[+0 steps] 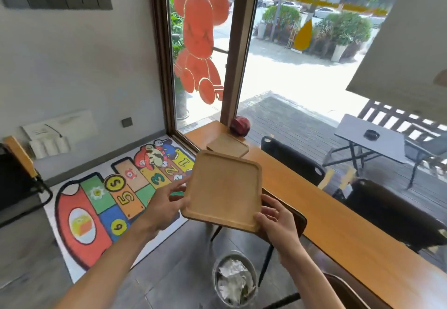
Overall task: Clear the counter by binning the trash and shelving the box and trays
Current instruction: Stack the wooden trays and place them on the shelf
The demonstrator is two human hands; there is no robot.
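Observation:
I hold a square wooden tray (223,189) in the air, tilted, above the floor beside the wooden counter (338,226). My left hand (167,206) grips its left edge and my right hand (273,219) grips its near right corner. A second wooden tray (228,148) lies flat on the counter's far end, with a dark red round object (239,126) just behind it by the window post. Below my hands a metal bin (234,279) stands on the floor with crumpled white trash inside.
Dark chairs (285,219) stand under and beyond the counter. A colourful hopscotch mat (108,200) covers the floor at left. A black rack with a wooden edge (17,175) sits at the far left. Large windows run behind the counter.

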